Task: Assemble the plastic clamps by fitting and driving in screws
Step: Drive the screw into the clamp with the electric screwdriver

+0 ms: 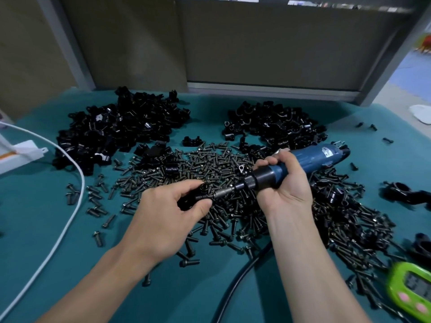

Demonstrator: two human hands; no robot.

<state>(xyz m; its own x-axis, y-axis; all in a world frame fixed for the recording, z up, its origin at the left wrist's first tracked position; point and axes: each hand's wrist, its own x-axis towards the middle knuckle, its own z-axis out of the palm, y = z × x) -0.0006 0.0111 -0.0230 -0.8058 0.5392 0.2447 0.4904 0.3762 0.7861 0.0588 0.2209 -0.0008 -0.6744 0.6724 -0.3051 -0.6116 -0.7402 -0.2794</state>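
My right hand (285, 180) grips a blue electric screwdriver (310, 159), which lies almost level and points left. Its metal bit (222, 194) meets a black screw sticking out of a small black plastic clamp (193, 199). My left hand (168, 210) pinches that clamp between thumb and fingers, and most of the clamp is hidden by them. Both hands hover over a broad heap of dark screws (210, 169) on the teal table cover (58, 229). Two piles of black clamp parts lie behind, one at the left (121, 129) and one at the right (275, 124).
A white cable (70, 217) curves down the left side from a white box (21, 155). The screwdriver's black cord (235, 283) runs toward the near edge. A green timer (410, 290) sits at the lower right, with assembled black clamps (405, 192) above it. Grey panels stand behind the table.
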